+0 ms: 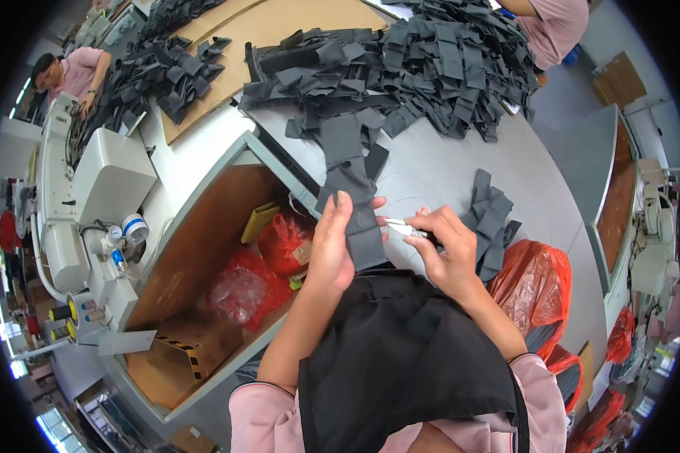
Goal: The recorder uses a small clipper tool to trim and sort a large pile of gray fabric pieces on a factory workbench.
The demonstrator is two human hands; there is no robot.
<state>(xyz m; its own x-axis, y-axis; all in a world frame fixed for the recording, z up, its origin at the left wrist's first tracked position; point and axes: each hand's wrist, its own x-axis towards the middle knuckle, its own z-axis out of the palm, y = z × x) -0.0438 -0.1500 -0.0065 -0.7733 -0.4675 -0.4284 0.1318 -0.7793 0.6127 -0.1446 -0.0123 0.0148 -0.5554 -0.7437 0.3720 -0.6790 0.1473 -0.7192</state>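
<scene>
My left hand (332, 240) is closed around a strip of dark grey fabric pieces (365, 240), its thumb on top and fingertips showing past the far edge. The strip runs away from me over the table (423, 162) toward a big heap of similar grey pieces (453, 68). In my right hand (453, 249) is a pair of small thread snips (405, 228), the pale blades pointing left at the strip's right edge. Whether the blades touch the fabric or a thread, I cannot make out. A smaller bunch of grey strips (489, 215) lies right of my right hand.
On the left, an open compartment (196, 226) holds red plastic bags (283, 245) and a cardboard box. A sewing machine (113, 170) stands beyond it. Red bags (533, 283) sit near my right forearm. Two people are across the table, far left and far right.
</scene>
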